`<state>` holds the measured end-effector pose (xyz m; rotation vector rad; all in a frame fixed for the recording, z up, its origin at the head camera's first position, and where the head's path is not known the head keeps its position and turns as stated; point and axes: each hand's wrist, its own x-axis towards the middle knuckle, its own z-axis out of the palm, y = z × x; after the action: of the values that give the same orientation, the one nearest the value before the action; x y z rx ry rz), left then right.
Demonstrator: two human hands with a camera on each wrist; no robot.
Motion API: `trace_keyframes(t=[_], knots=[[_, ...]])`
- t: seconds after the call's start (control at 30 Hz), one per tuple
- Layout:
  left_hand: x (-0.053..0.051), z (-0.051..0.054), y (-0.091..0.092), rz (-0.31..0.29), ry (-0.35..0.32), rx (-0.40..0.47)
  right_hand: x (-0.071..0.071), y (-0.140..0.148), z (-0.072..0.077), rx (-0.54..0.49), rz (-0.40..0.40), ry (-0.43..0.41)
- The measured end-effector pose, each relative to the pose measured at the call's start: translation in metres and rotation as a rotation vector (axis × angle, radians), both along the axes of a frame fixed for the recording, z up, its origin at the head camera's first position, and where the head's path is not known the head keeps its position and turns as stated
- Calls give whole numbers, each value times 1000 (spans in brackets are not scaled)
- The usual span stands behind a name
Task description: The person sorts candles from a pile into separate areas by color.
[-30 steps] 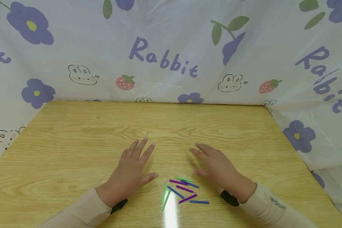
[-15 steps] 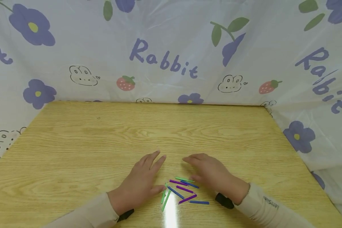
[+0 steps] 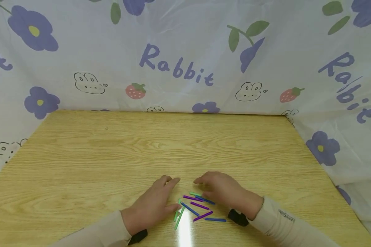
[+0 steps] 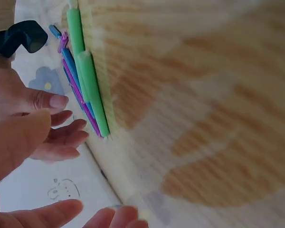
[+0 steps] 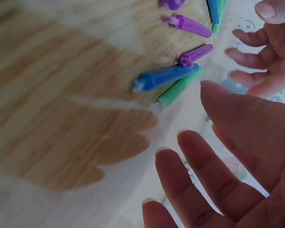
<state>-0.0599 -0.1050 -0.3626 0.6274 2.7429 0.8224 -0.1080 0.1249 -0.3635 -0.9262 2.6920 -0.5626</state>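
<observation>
Several thin sticks with pale tips lie loosely together near the table's front edge. In the head view a green stick (image 3: 179, 219) and a blue stick (image 3: 190, 209) are on the left side of the group, with a purple stick (image 3: 202, 216) and another blue stick (image 3: 215, 220) to the right. My left hand (image 3: 153, 204) hovers at the group's left, its thumb over the upper part of the green sticks. My right hand (image 3: 227, 188) is above the far right of the group, hiding part of a green stick (image 5: 180, 86). Both hands have loosely bent fingers and hold nothing.
The wooden table (image 3: 160, 147) stretches away to a white printed cloth (image 3: 179, 41) hanging behind and along the sides. A dark strap (image 3: 238, 218) is on the right wrist, another strap (image 3: 138, 236) on the left. Light glares on the table (image 3: 185, 236) in front.
Both hands have drawn closer together and nearer to the front, to either side of the sticks. Their fingers have bent more. The sticks lie as before.
</observation>
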Motion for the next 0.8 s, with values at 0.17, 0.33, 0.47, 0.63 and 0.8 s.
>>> trace_keyframes(t=[0.17,0.33,0.47,0.63,0.8], knots=[[-3,-1,-1,3,-77,19,-3,-5,2,3,-27,-72],[-6,1,-1,11,-140,52,-4,-9,5,14,-18,-88],[-8,2,-1,26,-163,75,-5,-11,8,18,-1,-80],[-10,2,2,46,-199,93,-7,-12,7,20,22,-67],[-11,0,6,53,-209,84,-8,-14,6,27,39,-74]])
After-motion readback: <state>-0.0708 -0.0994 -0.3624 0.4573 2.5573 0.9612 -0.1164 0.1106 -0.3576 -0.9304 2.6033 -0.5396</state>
